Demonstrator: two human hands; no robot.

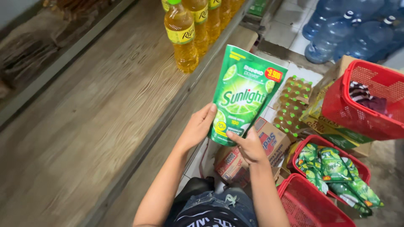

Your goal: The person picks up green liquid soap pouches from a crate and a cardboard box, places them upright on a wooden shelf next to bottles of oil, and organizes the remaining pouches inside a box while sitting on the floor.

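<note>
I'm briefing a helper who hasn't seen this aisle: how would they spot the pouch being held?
Start at the wooden shelf on the left with its row of oil bottles. Just right of its edge, the left hand and right hand hold up one green refill pouch. Unlike the pouches in the red basket, it stands upright, alone.

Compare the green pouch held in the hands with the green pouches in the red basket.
The held pouch stands upright, gripped at its lower edge by the left hand and right hand; the basket pouches lie flat and overlapping in the red basket. The held pouch is single; the basket pouches are several. Both are glossy green pouches, seemingly the same kind.
</note>
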